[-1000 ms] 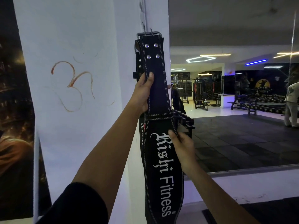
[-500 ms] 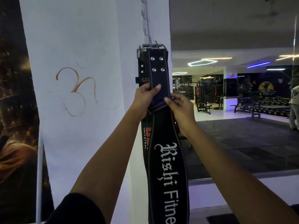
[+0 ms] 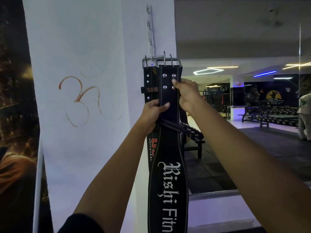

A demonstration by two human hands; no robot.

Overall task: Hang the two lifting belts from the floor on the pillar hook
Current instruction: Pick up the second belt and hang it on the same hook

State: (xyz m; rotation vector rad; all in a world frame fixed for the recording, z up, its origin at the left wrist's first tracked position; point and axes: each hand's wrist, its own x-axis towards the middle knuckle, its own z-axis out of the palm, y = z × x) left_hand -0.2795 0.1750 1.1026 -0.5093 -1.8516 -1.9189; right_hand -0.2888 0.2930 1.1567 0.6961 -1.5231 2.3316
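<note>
Two black lifting belts hang down the corner of the white pillar (image 3: 87, 47). The front belt (image 3: 168, 179) has white "Rishi Fitness" lettering and a metal buckle (image 3: 168, 60) at the top, below a white chain (image 3: 150, 31) fixed to the pillar. The back belt (image 3: 152, 84), with red and white "US Universal" print, lies partly hidden behind it. My left hand (image 3: 154, 113) grips the front belt's narrow strap from the left. My right hand (image 3: 186, 95) pinches its right edge near the rivets. The hook itself is hidden by the buckles.
A dark poster (image 3: 15, 115) hangs left of the pillar. A large wall mirror (image 3: 244, 115) on the right reflects the gym floor, dumbbell racks (image 3: 276, 115), benches and a standing person (image 3: 305, 115). A white ledge (image 3: 218, 209) runs below the mirror.
Both hands have climbed the front belt toward the buckle. My right hand went from the lettering to the riveted top. The buckles now sit lower in view.
</note>
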